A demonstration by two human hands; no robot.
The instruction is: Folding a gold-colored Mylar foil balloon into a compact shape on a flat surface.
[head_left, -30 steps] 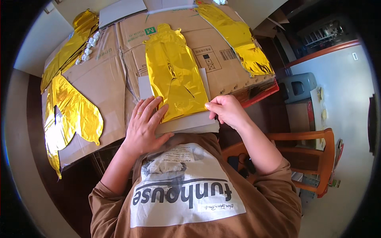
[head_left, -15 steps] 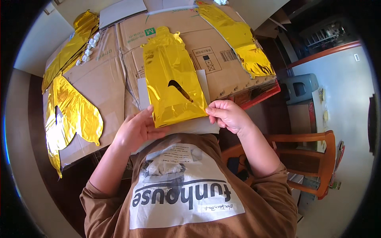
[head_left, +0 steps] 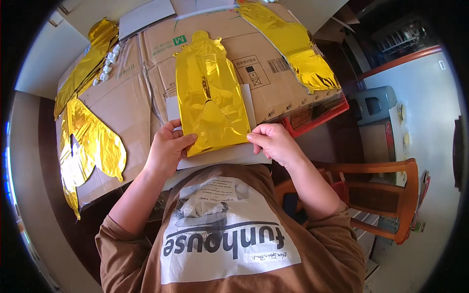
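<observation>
A flat, uninflated gold foil balloon (head_left: 210, 78) lies lengthwise in front of me over a white sheet (head_left: 249, 105). It looks folded into a long panel, with a tabbed far end and a slit-like crease down its middle. My left hand (head_left: 171, 146) pinches its near left corner, thumb on top and the other fingers partly hidden below. At the near right corner, my right hand (head_left: 273, 143) grips the foil edge between thumb and forefinger.
Cardboard (head_left: 132, 97) covers the work surface. Another gold foil balloon (head_left: 93, 141) lies at left, and a gold foil strip (head_left: 288, 41) at far right. White crumpled bits (head_left: 108, 64) sit far left. A wooden chair (head_left: 386, 190) stands at right.
My left hand has turned and closed its thumb onto the balloon's near left corner. The foil's near edge has shifted slightly left, and the dark patch on it has shrunk.
</observation>
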